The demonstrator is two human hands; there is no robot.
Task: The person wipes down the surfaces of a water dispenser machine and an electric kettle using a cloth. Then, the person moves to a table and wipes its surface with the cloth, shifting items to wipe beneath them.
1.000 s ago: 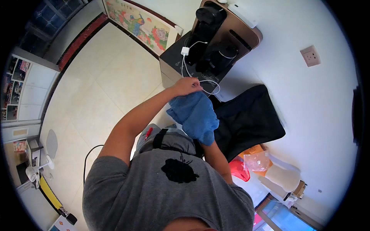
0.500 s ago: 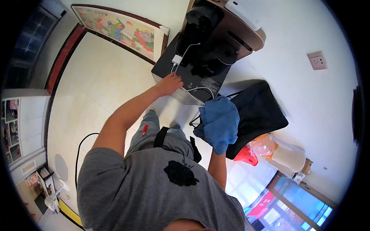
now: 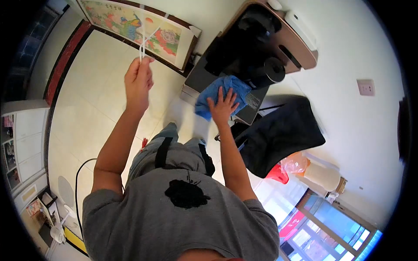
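Observation:
My left hand [image 3: 138, 80] is raised over the floor, its fingers closed on a white cable [image 3: 143, 47] that sticks up in front of the framed picture. With fingers spread, my right hand [image 3: 224, 106] lies flat on a blue cloth [image 3: 213, 93]. The cloth rests on the dark top of a cabinet [image 3: 196, 78], bunched near its front edge. Just beyond the cloth stands a black cylindrical object [image 3: 272, 71].
A framed flower and bird picture [image 3: 130, 26] leans at the wall. Right of the cabinet is a black chair [image 3: 283, 135], with a red bag [image 3: 278, 174] and a pale chair [image 3: 322, 176] behind. A black cord [image 3: 77, 191] hangs at left.
My left hand has lifted the white cable off the cabinet and moved left. The blue cloth, earlier draped over my right hand, now lies under it on the cabinet top.

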